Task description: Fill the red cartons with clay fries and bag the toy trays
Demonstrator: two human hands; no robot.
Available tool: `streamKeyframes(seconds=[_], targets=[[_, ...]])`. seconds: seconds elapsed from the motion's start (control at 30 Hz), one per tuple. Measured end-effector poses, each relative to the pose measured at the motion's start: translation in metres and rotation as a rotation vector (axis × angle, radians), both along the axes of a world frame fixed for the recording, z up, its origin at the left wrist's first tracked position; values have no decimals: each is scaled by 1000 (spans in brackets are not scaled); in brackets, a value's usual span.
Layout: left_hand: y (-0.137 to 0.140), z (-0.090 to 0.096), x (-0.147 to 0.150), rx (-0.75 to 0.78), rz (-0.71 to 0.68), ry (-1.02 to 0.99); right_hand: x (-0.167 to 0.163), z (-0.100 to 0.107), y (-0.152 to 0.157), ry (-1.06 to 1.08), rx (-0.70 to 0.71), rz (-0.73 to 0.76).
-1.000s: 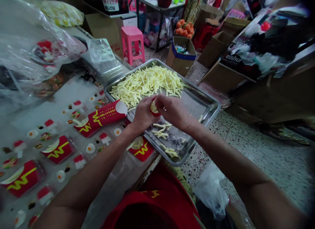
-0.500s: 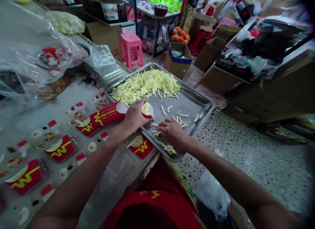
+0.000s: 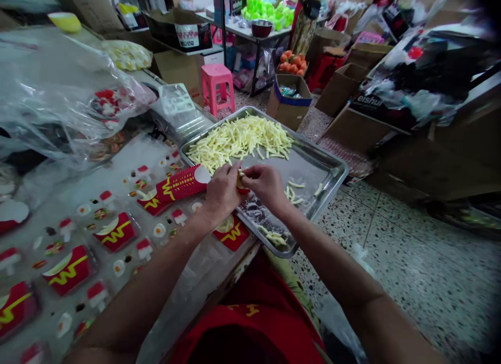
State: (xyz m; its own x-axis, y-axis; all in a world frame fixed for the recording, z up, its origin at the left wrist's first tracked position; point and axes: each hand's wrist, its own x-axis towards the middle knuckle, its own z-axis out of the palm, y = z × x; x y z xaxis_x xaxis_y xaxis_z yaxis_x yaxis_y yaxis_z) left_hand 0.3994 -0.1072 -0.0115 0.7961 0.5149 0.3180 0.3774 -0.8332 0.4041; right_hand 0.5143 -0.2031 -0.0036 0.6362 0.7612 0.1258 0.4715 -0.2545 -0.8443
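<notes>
My left hand [image 3: 222, 193] is closed round a small red fry carton [image 3: 243, 190], which shows only in part between my fingers. My right hand [image 3: 266, 184] is pinched at the carton's mouth, with pale fry sticks at its fingertips. Both hands are over the near left side of a metal tray [image 3: 340, 172]. A heap of pale yellow fry sticks [image 3: 242, 140] fills the tray's far side, and loose ones lie nearer. Left of my left hand lies a nested stack of red fry cartons [image 3: 176, 188] with yellow zigzags.
Plastic-packed sets with red cartons [image 3: 116, 232] and small food pieces cover the table on the left. Clear plastic bags [image 3: 58, 87] lie behind them. A pink stool [image 3: 217, 87] and a cardboard box [image 3: 289, 106] stand beyond the tray; more boxes are at right.
My right hand has come up from the loose fry sticks in the tray to the carton in my left hand. The camera view has shifted slightly left.
</notes>
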Motion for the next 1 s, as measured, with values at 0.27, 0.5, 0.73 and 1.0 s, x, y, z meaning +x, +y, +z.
streamKeyframes(seconds=[0.27,0.5,0.73,1.0], targets=[[-5,-16,-5,-24,146,-260,-31,18,10,-200,-63,168],[-2,-14,-30,0,189,-440,-46,16,18,-200,136,-37],[0,-5,-74,-7,292,-454,-83,39,16,-403,96,374],[-6,28,-150,-375,20,-223,-91,24,-10,127,-39,587]])
